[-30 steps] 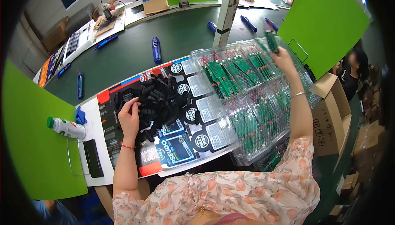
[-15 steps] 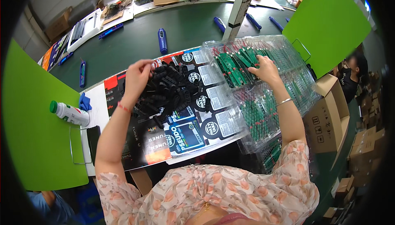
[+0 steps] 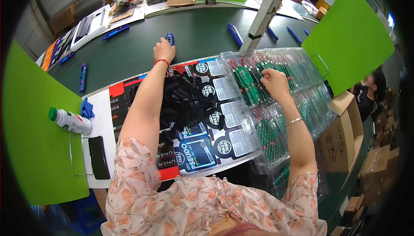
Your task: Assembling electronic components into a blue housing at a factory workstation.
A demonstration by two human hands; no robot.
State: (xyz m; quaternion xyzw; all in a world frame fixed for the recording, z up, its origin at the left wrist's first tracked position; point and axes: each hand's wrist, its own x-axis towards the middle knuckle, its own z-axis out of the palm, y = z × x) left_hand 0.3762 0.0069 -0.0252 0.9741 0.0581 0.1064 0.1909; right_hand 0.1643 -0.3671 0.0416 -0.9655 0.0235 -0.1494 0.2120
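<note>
My left hand [image 3: 164,51] reaches far forward onto the dark green belt [image 3: 129,50] and closes on the near end of a small blue device [image 3: 170,38]. My right hand [image 3: 274,84] lies on a clear plastic tray [image 3: 310,106] stacked with rows of green circuit boards [image 3: 246,80], its fingertips pinched on one board near the tray's left part. Between my arms a pile of small black parts [image 3: 185,102] sits on printed packaging cards [image 3: 196,152].
A white bottle with a green cap [image 3: 69,121], a blue cloth [image 3: 86,108] and a black phone [image 3: 98,157] lie at left. Green dividers [image 3: 34,128] [image 3: 349,33] flank the station. More blue devices [image 3: 82,74] [image 3: 235,33] lie on the belt. A cardboard box [image 3: 340,136] and another person [image 3: 371,93] are at right.
My left hand left the pile of black parts and stretched forward to the blue device on the belt. My right hand came back from the tray's far edge to its near-left boards.
</note>
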